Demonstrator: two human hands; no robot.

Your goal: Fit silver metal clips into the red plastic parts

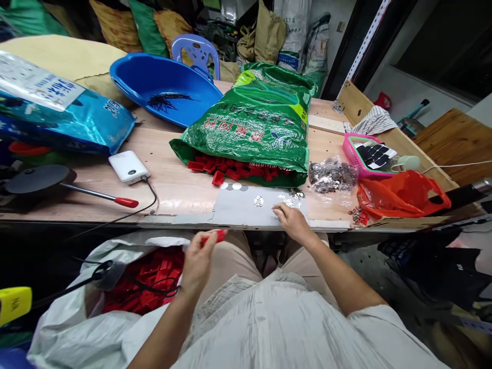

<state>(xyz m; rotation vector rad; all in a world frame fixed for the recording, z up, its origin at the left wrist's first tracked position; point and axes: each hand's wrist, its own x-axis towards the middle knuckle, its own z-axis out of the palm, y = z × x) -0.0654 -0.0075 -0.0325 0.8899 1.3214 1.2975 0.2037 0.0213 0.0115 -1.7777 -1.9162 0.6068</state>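
My left hand [199, 259] is closed on a small red plastic part [220, 236], held just off the table's front edge. On the right, my right hand [291, 220] hovers at the edge of a grey mat [238, 210] with fingertips pinched together; whatever they hold is too small to make out. Small silvery metal pieces [259, 201] lie in a little pile on the mat, and more metal pieces [290, 200] are scattered just beyond my right hand. Red parts [238, 169] spill from the mouth of a green sack [249, 118] behind the mat.
A white sack [61, 328] full of red parts [154, 277] stands lower left. Around the table [180, 197] are a white power bank [128, 167], a red-handled lever [126, 202], a blue basin [169, 77], a clear bag of metal pieces [332, 174], a pink basket [351, 156] and an orange bag [400, 197].
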